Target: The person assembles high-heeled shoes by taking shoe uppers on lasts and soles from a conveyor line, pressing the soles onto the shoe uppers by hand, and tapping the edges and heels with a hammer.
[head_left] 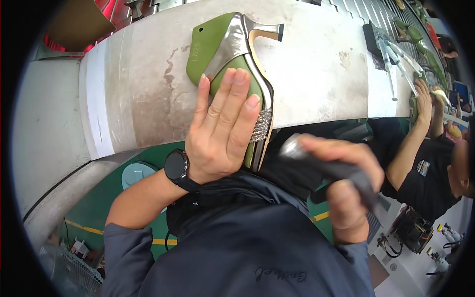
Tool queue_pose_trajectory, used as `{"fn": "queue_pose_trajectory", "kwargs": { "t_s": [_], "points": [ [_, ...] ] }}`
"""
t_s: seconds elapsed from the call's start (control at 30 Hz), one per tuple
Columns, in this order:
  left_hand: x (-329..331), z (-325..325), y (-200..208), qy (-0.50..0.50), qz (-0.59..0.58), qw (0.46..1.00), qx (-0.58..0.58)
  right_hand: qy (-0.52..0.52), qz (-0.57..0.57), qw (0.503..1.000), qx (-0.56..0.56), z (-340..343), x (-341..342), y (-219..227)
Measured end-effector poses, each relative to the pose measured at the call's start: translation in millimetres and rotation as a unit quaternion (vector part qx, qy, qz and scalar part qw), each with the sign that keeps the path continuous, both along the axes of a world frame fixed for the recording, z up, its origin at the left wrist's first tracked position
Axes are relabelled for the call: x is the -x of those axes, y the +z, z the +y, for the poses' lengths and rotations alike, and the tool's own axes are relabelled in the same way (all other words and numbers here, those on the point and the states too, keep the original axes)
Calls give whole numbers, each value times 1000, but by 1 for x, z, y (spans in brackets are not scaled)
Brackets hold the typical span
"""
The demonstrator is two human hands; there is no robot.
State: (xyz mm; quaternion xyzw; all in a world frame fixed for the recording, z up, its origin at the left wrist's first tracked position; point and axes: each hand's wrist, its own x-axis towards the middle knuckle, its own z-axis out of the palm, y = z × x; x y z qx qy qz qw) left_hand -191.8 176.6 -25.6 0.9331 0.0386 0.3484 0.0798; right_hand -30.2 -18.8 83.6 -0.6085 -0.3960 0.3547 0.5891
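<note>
A high-heeled shoe (228,48) with metallic silver straps and a band of glittering stones (261,125) lies on its side, fitted on a green shoe last (210,37). Its heel (267,30) points to the right at the far end, while the toe reaches the near edge of the worktable. My left hand (217,131) rests flat across the last and upper, fingers stretched out. To the right of the toe, apart from the shoe, my right hand (354,171) is closed round a hammer-like tool (329,171) with a dark handle and shiny metal end (293,147); motion blurs it.
The pale, stained worktable (316,69) curves across the front. Several brushes or slim tools (394,59) lie at its right end. Beyond it runs a slatted conveyor (346,9). A co-worker (420,163) in black sits close on my right. A pale blue stool (138,174) stands below left.
</note>
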Motion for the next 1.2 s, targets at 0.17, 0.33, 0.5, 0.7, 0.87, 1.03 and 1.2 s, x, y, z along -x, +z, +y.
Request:
{"fn": "queue_pose_trajectory", "kwargs": {
  "t_s": [0.17, 0.33, 0.5, 0.7, 0.87, 1.03, 1.2],
  "points": [
    [-10, -8, 3, 14, -51, 998, 45, -301, 21, 940, -161, 27, 13, 14],
    [-11, -3, 4, 37, -57, 997, 44, -83, -46, 994, 61, 61, 2, 11],
    [-6, -3, 0, 46, -60, 997, 31, -101, -118, 986, -55, 45, -21, 27],
    [-13, -9, 5, 41, -45, 997, 47, -94, -58, 993, 46, 65, -3, 2],
    [-14, -7, 3, 71, -67, 994, 39, -12, -37, 999, 36, 45, 2, 2],
    [-17, -8, 2, 69, -56, 995, 43, -21, -6, 1000, -18, 31, 9, -18],
    [-15, -13, 1, 73, -30, 995, 69, -23, -34, 999, -6, 50, -16, -10]
  ]
}}
